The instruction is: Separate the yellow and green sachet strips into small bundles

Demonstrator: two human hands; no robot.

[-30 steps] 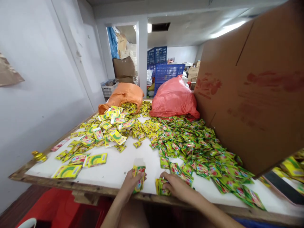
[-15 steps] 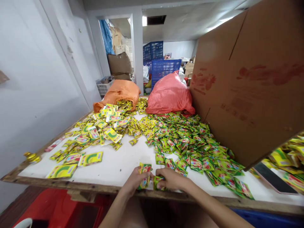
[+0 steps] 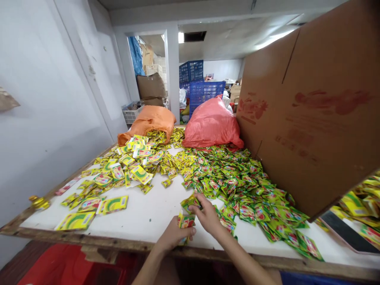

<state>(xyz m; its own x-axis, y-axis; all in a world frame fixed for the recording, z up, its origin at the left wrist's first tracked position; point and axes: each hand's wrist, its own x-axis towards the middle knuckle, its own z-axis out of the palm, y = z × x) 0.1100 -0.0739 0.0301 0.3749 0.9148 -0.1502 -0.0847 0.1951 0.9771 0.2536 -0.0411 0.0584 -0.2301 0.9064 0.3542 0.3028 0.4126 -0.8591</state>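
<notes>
My left hand (image 3: 175,234) grips a small stack of green sachets (image 3: 185,221) upright at the near edge of the white table (image 3: 154,206). Just beyond it, my right hand (image 3: 208,215) pinches a single green sachet (image 3: 190,202) at the near tip of a wide spread of green and red sachets (image 3: 237,186). The two hands are nearly touching.
Yellow-green packets (image 3: 130,166) are heaped at the left, spilling from an orange sack (image 3: 151,120). A pink sack (image 3: 212,124) lies behind the green pile. A big cardboard flap (image 3: 311,114) looms at the right. Blue crates (image 3: 202,89) stand in the back room.
My right hand let go beside the stack and reached forward to a sachet on the pile's edge. The left hand kept its stack by the table edge. The view tilted slightly.
</notes>
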